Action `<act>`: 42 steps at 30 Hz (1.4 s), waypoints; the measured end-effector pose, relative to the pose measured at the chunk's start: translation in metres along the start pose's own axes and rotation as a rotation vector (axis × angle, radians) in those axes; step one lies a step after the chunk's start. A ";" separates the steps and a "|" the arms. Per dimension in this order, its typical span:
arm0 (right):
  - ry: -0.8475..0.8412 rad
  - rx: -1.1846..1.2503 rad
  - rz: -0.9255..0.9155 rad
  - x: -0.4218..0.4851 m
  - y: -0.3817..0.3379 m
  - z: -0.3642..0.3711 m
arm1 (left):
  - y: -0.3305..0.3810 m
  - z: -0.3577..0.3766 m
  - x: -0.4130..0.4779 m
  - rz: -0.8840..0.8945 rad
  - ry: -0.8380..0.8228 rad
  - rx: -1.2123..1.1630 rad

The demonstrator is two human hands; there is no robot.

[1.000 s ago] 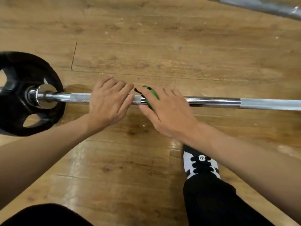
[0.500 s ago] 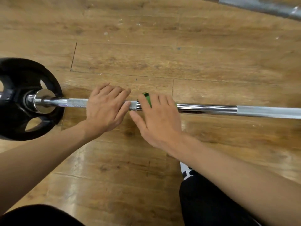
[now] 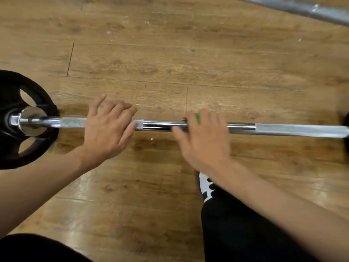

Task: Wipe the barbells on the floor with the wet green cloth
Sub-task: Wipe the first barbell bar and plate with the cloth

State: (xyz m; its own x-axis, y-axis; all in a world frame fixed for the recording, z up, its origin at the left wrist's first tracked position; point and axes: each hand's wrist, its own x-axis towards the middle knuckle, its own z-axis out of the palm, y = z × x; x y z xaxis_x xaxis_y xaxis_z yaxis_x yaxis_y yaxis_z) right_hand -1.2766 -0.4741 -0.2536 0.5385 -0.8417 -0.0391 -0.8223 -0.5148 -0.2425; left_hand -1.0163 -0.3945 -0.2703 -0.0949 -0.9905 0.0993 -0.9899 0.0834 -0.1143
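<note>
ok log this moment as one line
step: wiping barbell; right hand: grips green cloth round shaft; left hand: holds knurled section; weight plate: on end beside left hand; second bar: lies beyond

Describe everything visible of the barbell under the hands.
The barbell lies across the wooden floor: a shiny steel bar with dull rough grip bands and a black holed plate on its left end. The left hand curls over it; the right hand holds a green cloth against it.
</note>
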 end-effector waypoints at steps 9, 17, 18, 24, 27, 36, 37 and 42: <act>-0.005 -0.061 -0.148 -0.037 0.046 -0.007 | 0.009 0.000 -0.028 0.050 -0.050 -0.021; 0.057 -0.058 0.108 -0.072 0.082 -0.017 | 0.010 -0.006 -0.042 0.081 -0.045 -0.056; 0.043 -0.035 0.097 -0.068 0.064 -0.014 | 0.011 -0.006 -0.042 0.078 -0.046 -0.052; -0.072 0.007 -0.165 -0.031 -0.044 0.008 | 0.008 -0.001 -0.037 0.094 -0.038 -0.036; -0.098 -0.002 -0.245 -0.020 -0.036 0.006 | 0.005 0.002 -0.028 0.090 -0.022 -0.039; 0.078 -0.090 0.111 -0.045 0.120 -0.024 | -0.007 0.014 0.009 0.016 0.124 -0.052; 0.122 -0.071 0.166 -0.039 0.115 -0.021 | -0.008 0.014 0.014 0.005 0.131 -0.053; 0.159 0.001 0.065 0.011 0.033 0.000 | -0.015 0.013 0.038 -0.049 0.086 -0.064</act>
State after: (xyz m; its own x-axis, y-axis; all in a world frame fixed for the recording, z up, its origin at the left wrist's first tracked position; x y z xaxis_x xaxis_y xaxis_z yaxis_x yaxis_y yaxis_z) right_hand -1.2978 -0.5006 -0.2622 0.4487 -0.8882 0.0988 -0.8541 -0.4587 -0.2449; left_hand -1.0038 -0.4347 -0.2772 -0.0519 -0.9809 0.1876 -0.9980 0.0445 -0.0438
